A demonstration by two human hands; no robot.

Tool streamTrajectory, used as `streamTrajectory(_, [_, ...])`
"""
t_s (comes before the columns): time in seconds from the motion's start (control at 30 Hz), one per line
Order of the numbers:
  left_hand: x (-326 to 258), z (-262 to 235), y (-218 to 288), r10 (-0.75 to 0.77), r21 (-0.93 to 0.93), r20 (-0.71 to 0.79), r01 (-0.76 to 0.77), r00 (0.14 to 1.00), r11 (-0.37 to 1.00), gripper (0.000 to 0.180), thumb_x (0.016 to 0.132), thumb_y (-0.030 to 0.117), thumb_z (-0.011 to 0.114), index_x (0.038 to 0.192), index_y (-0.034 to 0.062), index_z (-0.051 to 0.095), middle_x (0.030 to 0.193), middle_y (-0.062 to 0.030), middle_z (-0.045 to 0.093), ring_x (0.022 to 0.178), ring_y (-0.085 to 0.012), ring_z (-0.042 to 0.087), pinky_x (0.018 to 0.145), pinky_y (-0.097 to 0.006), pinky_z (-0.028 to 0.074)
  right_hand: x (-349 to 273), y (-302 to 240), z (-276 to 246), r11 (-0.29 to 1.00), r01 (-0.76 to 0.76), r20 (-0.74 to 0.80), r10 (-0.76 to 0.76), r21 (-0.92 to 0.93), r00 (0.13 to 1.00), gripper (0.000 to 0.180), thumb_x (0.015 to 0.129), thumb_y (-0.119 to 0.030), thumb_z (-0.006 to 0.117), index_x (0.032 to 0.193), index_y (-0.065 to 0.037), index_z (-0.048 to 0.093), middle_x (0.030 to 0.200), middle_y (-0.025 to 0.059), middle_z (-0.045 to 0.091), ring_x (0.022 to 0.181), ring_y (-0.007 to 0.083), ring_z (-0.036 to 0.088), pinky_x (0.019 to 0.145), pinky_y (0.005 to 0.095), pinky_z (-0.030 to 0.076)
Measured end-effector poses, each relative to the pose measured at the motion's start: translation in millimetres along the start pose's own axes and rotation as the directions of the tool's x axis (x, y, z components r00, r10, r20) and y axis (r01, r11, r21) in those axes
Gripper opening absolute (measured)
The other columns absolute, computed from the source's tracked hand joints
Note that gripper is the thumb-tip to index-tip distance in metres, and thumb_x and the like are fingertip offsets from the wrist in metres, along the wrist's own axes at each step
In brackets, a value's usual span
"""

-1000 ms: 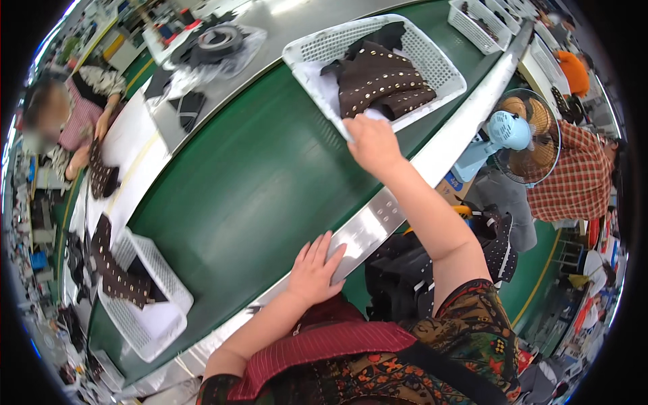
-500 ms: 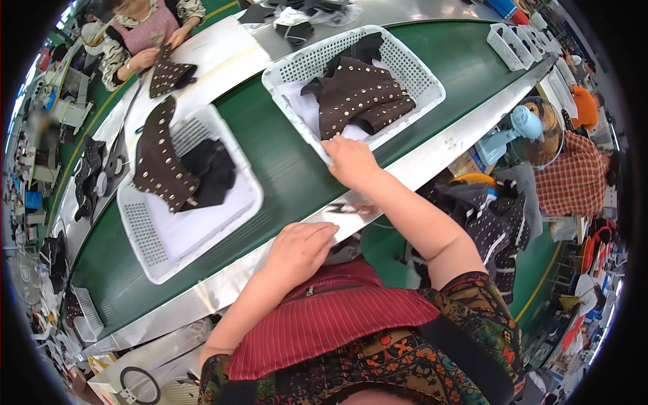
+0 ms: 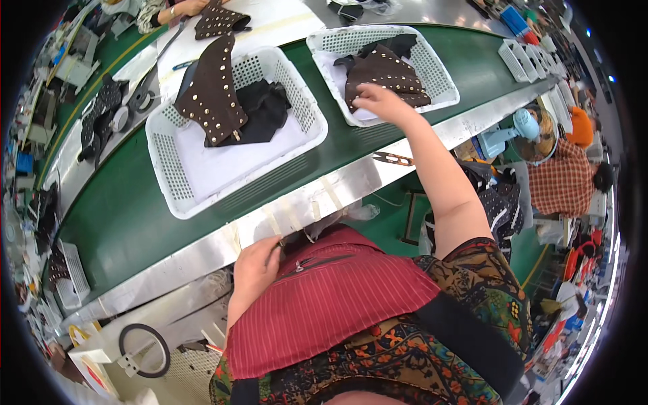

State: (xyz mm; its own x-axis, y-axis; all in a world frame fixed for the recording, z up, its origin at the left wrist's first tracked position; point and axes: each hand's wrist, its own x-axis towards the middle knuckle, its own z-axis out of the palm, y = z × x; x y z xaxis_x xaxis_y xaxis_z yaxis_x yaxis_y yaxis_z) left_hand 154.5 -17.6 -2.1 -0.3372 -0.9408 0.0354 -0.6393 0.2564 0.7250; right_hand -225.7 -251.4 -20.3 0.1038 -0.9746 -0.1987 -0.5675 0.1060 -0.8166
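Head view: my right hand [image 3: 385,102], fingers loosely bent, at near edge of right white perforated basket [image 3: 437,67], over brown studded piece [image 3: 388,73] inside; cannot tell whether fingertips grip. My left hand [image 3: 256,270] beside metal rail [image 3: 452,128], hold unclear. Risks: studs could snag fingers; forearm might knock thread snips [image 3: 393,159] off rail.

A light-blue fan [image 3: 526,124] stands near a plaid-shirted person [image 3: 561,179].

Brown piece [image 3: 390,69], pale-dotted — white basket [image 3: 442,75], green belt [image 3: 351,150] — deep-red pinstriped apron [image 3: 331,304].
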Motion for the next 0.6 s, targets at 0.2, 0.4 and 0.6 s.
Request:
streamTrajectory(0.2, [-14.1,10.2,13.4,-0.115,0.045,-0.117,0.121,0.986,0.992,0.027,0.08,0.007,0.062,0.107,0.0069,0.062,0.097,-0.0133,0.065,0.088,-0.0314,0.062,0.077,-0.039,0.049,30.9,-5.3,-4.3,0.584,0.145,0.076,-0.141,-0.799,0.987,0.06,0.079,-0.012,0.061,0.134,-0.025,0.042,0.112,0.0162,0.056,0.1,0.0326,0.06,0.083,0.0399,0.049])
streamTrajectory(0.4, [-9.2,28.1,34.8,-0.116,0.099,-0.162,0.134,0.98,0.986,0.027,0.08,0.008,0.062,0.107,0.0074,0.062,0.097,-0.0126,0.065,0.088,-0.0311,0.062,0.076,-0.039,0.049,36.1,-15.2,-1.0,0.468,0.273,0.294,-0.028,-0.841,0.955,0.039,0.078,-0.04,0.061,0.109,-0.016,0.061,0.097,0.0142,0.065,0.093,0.0302,0.063,0.079,0.0404,0.049])
streamTrajectory(0.6, [6.4,37.6,48.7,-0.107,0.097,-0.164,0.124,0.981,0.988,0.025,0.081,0.009,0.061,0.105,0.0073,0.063,0.097,-0.0128,0.065,0.087,-0.0325,0.062,0.075,-0.04,0.049,15.6,-5.9,-114.9,0.798,0.228,-0.174,-0.381,-0.558,0.908,0.052,0.089,-0.049,0.047,0.093,0.0,0.063,0.087,0.0212,0.063,0.077,0.0335,0.06,0.072,0.039,0.047])
